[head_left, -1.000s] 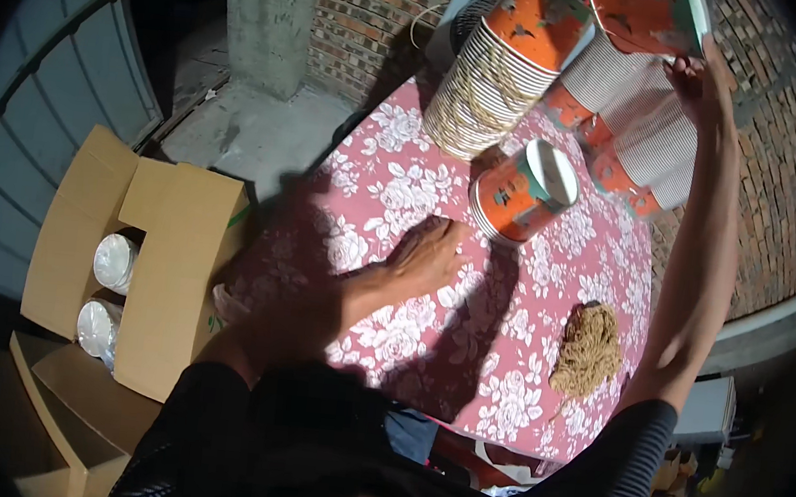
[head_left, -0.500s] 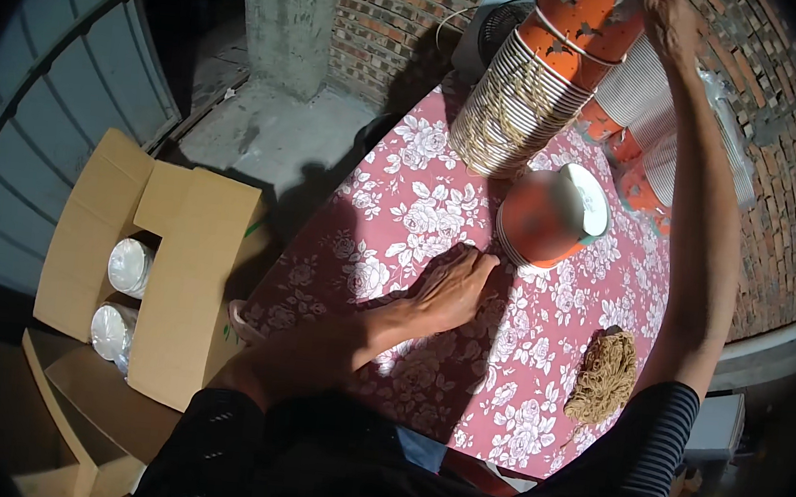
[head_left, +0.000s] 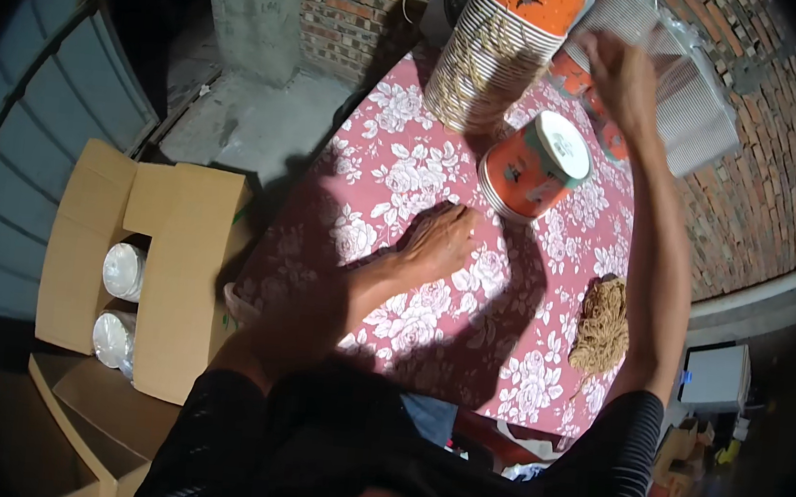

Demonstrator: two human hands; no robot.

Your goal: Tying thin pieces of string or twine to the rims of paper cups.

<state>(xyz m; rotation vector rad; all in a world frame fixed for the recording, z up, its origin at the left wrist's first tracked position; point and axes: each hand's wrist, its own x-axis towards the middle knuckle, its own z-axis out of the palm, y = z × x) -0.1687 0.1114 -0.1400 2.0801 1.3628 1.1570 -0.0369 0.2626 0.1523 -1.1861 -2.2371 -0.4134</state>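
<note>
My left hand [head_left: 443,243] rests on the flowered tablecloth with its fingers curled closed; whatever they may hold is hidden. An upside-down orange paper bucket [head_left: 526,176], white base up, stands just beyond it, with more rims nested beneath. Behind that rises a tall stack of nested paper buckets [head_left: 493,61], twine [head_left: 501,52] wound around its rims; its top is cut off by the picture's edge. Right of this stack, apart from it, my right hand [head_left: 622,83] is raised and blurred by motion, so its grip is unclear.
A bundle of brown twine [head_left: 601,328] lies at the table's right side. More nested buckets [head_left: 691,95] in clear plastic lie at the far right, by the brick wall. On the left stands an open cardboard box [head_left: 178,294] holding wrapped white stacks [head_left: 124,271].
My right hand has come away from the top of the tall stack and moved down toward me. My left hand stays closed on the table, slightly farther from the upside-down bucket. The view has shifted.
</note>
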